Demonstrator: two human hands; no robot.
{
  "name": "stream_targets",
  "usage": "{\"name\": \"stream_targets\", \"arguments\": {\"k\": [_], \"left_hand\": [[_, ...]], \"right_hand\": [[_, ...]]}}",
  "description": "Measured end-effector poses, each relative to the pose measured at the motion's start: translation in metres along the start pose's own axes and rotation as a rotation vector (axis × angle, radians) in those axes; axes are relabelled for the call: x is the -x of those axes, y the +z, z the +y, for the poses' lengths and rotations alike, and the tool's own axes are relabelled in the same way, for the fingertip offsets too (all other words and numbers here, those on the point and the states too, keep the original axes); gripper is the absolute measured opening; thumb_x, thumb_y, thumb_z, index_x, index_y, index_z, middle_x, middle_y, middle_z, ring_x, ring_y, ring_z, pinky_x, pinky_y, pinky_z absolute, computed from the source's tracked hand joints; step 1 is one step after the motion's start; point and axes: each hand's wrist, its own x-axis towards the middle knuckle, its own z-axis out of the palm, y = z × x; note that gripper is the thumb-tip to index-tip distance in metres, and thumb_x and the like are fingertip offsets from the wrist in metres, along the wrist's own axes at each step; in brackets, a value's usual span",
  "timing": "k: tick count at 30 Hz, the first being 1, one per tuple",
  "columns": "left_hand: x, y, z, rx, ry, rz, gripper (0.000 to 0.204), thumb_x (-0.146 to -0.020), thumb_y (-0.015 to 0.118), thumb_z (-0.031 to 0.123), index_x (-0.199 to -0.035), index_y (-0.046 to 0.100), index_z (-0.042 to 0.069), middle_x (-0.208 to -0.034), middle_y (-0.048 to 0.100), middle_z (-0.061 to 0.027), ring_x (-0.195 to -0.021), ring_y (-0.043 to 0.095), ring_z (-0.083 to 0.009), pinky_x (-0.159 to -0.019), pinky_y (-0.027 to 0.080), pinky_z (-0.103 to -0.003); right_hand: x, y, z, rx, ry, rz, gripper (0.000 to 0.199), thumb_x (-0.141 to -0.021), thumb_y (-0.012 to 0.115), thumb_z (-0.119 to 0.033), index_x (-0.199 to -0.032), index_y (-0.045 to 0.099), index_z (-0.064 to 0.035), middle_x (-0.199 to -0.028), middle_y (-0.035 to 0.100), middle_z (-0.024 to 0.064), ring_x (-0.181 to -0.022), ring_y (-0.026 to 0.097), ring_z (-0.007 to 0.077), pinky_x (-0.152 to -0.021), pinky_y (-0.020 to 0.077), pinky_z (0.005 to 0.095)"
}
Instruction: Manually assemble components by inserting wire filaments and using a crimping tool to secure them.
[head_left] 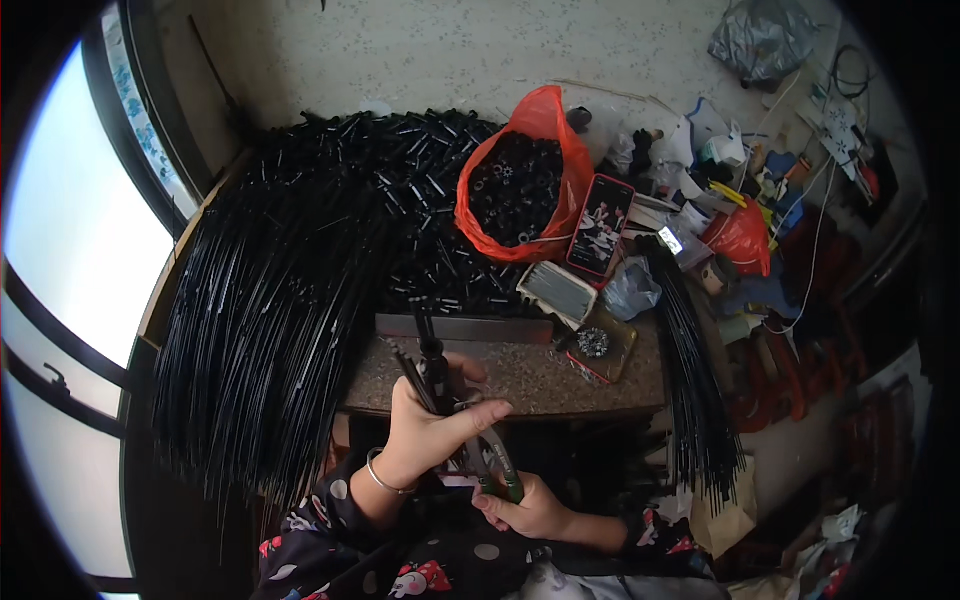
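My left hand (440, 415) is closed around a black tubular piece (432, 362) and thin black rods, which stick up past its fingers above the table's near edge. Its thumb points to the right. Just below and to the right, my right hand (527, 507) grips the dark green handles of a pair of pliers (502, 468). The head of the pliers is hidden by my left hand, so I cannot tell what its jaws touch. A heap of short black tubes (400, 200) covers the far part of the table.
Long thin black strands (270, 340) hang over the table's left side, a smaller bundle (690, 380) over its right. An orange-red bag (470, 215) holds black round parts. Close by are a phone (600, 225), a box of thin rods (560, 292) and a tray (615, 362) with small metal parts.
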Motion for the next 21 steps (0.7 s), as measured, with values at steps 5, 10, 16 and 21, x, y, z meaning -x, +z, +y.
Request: {"name": "stream_targets", "arguments": {"k": [5, 10, 16, 21], "left_hand": [[-0.005, -0.005, -0.016, 0.077, 0.009, -0.021, 0.048, -0.060, 0.081, 0.004, -0.099, 0.053, -0.001, -0.055, 0.051, 0.0043, -0.049, 0.045, -0.0014, -0.047, 0.032, -0.016], [-0.007, -0.004, -0.030, 0.041, 0.017, -0.101, 0.052, -0.058, 0.083, 0.007, -0.100, 0.053, 0.000, -0.054, 0.051, 0.0038, -0.048, 0.044, -0.0012, -0.045, 0.031, -0.016], [-0.013, 0.000, -0.038, 0.052, -0.040, -0.146, 0.051, -0.057, 0.084, 0.009, -0.099, 0.055, 0.000, -0.053, 0.051, 0.0036, -0.047, 0.044, -0.0015, -0.044, 0.031, -0.017], [-0.019, -0.001, -0.041, 0.038, -0.022, -0.173, 0.047, -0.059, 0.083, 0.009, -0.096, 0.056, 0.000, -0.053, 0.051, 0.0036, -0.047, 0.044, -0.0015, -0.044, 0.031, -0.017]], "right_hand": [[-0.025, -0.062, -0.022, 0.204, -0.206, 0.484, 0.011, -0.084, 0.060, -0.010, -0.084, 0.053, -0.0012, -0.067, 0.057, 0.0018, -0.055, 0.056, 0.0083, -0.051, 0.0445, 0.0229], [-0.048, -0.196, -0.032, 1.079, -0.385, 1.016, 0.015, -0.077, 0.061, -0.007, -0.089, 0.053, -0.0026, -0.080, 0.059, 0.0168, -0.077, 0.057, 0.0380, -0.066, 0.0452, 0.0432], [-0.061, -0.205, -0.036, 1.438, -0.219, 0.865, 0.021, -0.075, 0.059, -0.006, -0.095, 0.053, -0.0029, -0.082, 0.057, 0.0176, -0.081, 0.056, 0.0357, -0.071, 0.0459, 0.0422], [-0.063, -0.211, -0.034, 1.504, -0.300, 0.825, 0.023, -0.073, 0.058, -0.002, -0.095, 0.053, -0.0032, -0.081, 0.057, 0.0174, -0.081, 0.055, 0.0347, -0.072, 0.0461, 0.0414]]}}
